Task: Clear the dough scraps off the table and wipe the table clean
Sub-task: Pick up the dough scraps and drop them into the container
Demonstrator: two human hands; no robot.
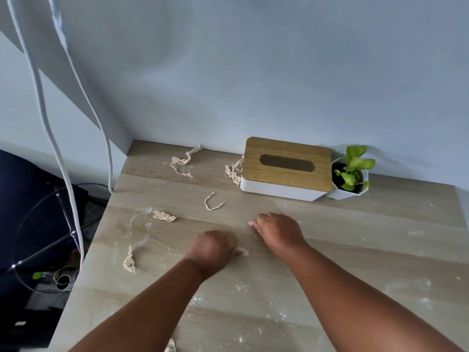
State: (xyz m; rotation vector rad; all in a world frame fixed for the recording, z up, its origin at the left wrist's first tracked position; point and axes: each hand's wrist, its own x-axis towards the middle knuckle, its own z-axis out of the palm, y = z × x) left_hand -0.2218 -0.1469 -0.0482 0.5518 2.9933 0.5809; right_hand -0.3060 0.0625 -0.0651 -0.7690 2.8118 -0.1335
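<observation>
Near the middle of the wooden worktop (330, 224), both hands are resting knuckles-up with fingers curled under: the left hand (214, 248) is sitting closer to the person, the right hand (278, 231) a little farther back and to its right. Both are looking loosely fisted, and whether either is already holding a bit of dough I cannot tell, since the palms are facing down.

The dough scraps are lying mostly to the left and rear: a twisted scrap (129, 261) near the left edge, a crumpled scrap (164, 216) just beyond it, a thin curled strand (212, 201) ahead of the left hand, a long ragged strip (183, 160) by the back wall, and a tangle (234, 171) touching the tissue box (286, 166). Flour dust is streaking the surface throughout.

Gathering is probably going best if the nearest pieces are being pinched up first, working outward, lifting rather than dragging so the dough is not smearing. The tangle against the box is calling for care beside the small potted plant (351, 174). Wiping should be waiting until every scrap is off.
</observation>
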